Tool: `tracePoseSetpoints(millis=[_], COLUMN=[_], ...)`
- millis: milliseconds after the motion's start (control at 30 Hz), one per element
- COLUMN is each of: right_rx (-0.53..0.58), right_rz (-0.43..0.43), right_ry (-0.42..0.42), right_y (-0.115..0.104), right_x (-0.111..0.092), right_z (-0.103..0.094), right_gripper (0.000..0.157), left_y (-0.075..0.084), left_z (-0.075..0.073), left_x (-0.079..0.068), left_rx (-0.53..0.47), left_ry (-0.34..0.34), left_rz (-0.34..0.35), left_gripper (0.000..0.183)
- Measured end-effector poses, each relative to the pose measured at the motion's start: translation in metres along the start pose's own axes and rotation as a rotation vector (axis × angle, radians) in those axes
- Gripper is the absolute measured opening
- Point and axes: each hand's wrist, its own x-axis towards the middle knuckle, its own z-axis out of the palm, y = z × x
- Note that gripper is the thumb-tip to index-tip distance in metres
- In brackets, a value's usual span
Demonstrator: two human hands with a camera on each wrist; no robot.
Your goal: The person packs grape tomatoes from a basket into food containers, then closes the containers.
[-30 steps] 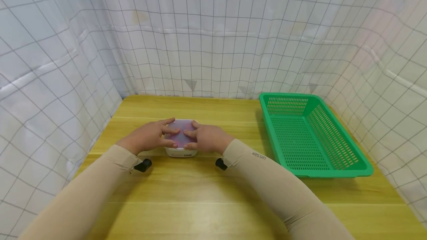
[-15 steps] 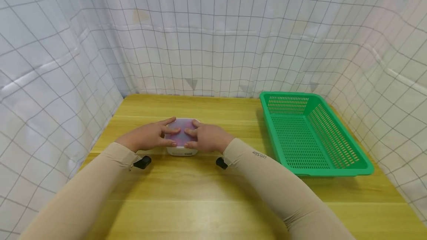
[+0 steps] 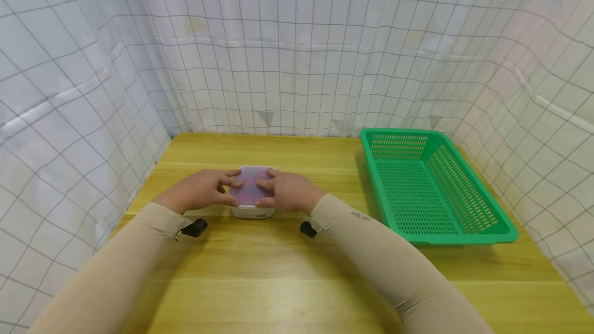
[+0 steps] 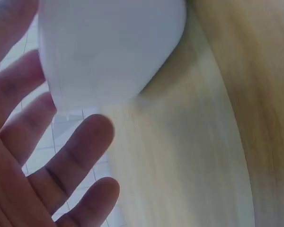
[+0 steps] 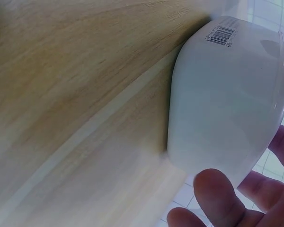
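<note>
A white plastic food container (image 3: 252, 212) with a translucent lid (image 3: 249, 189) sits on the wooden table. Pinkish and purple shapes show through the lid. My left hand (image 3: 200, 190) has its fingers spread at the lid's left edge, with the fingertips touching it. From the right, my right hand (image 3: 293, 191) rests its spread fingertips on top of the lid. In the right wrist view, the white container (image 5: 225, 94) carries a barcode on its side. The left wrist view shows the container's smooth wall (image 4: 109, 47) beyond my loosely spread fingers (image 4: 78, 158).
A green plastic basket (image 3: 381, 189) with slotted walls stands at the right of the wooden table (image 3: 278, 293). White grid-patterned curtains (image 3: 297, 66) enclose the table at the back and on both sides.
My left hand has slid slightly left, from over the lid to its left edge, baring more of the lid. The right hand and the container have stayed put.
</note>
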Motion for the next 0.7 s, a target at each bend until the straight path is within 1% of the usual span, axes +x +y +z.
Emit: tracePoseSetpoints(millis=[100,200,400,567,700], right_rx=[0.006,0.025,0.052,0.064,0.064], right_rz=[0.000,-0.002,-0.007,-0.016,-0.017], right_ry=[-0.002,-0.007,-0.003,0.011,0.012], right_y=[0.001,0.003,0.002,0.001,0.001], right_x=[0.001,0.001,0.001,-0.001,-0.002], right_z=[0.002,0.004,0.008,0.008,0.009], right_gripper=[0.072,0.072,0.072,0.072,0.072], left_y=[-0.005,-0.008,-0.011,-0.013,-0.015], left_z=[-0.002,-0.001,0.003,0.007,0.009], left_x=[-0.002,-0.003,-0.004,-0.006,-0.008], left_rx=[-0.023,-0.051,-0.083,-0.092,-0.109], left_ry=[-0.045,-0.058,-0.035,-0.016,-0.010], left_rz=[0.014,0.020,0.019,0.005,0.019], left_gripper=[0.062,0.062,0.062,0.062,0.061])
